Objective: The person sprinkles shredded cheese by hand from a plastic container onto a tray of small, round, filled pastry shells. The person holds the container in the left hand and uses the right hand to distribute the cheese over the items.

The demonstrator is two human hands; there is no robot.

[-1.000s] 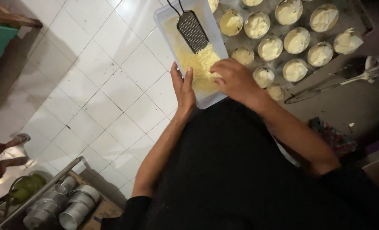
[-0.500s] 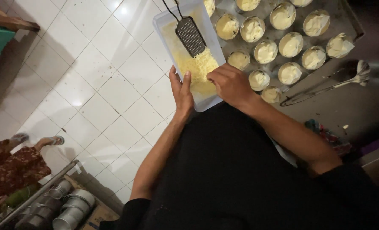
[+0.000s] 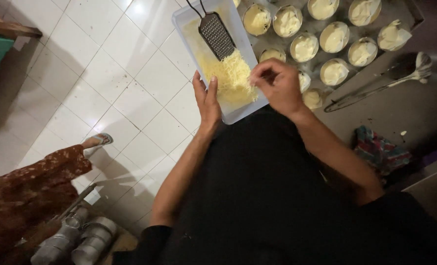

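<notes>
A: What is shown from the head camera?

B: A white tray (image 3: pixel 191 22) of grated cheese (image 3: pixel 230 76) is steadied at its near edge by the left hand (image 3: pixel 207 98), fingers pressed together and flat. A grater (image 3: pixel 217 34) lies in it.

A: And the other hand?

B: Shreds are pinched between the fingers of the right hand (image 3: pixel 277 83), above the cheese. Filled cups (image 3: pixel 304 46) are set just beside, on a metal sheet.
</notes>
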